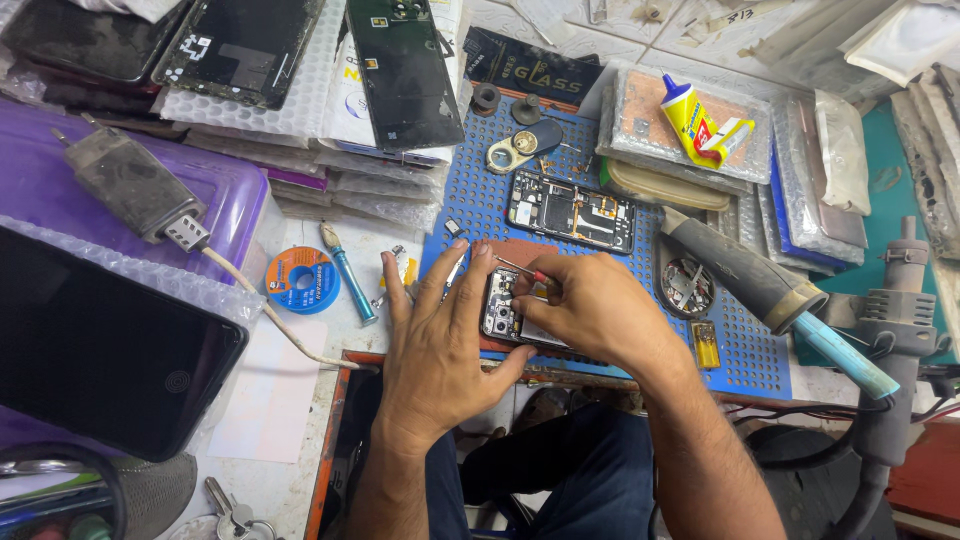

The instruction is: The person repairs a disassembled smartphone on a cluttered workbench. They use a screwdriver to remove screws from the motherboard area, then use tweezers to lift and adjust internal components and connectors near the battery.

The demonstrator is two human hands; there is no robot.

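Cluttered workbench (300, 490) w/ orange edge, blue perforated mat (760, 370), teal surface (885, 170) at right.

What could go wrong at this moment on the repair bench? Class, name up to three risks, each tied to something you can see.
1. The small screwdriver in the right hand might slip and scratch the opened phone that the left hand steadies.
2. Loose small parts on the blue perforated mat could be knocked away or lost.
3. The nearby hot-air tool, if warm, could burn the right forearm.
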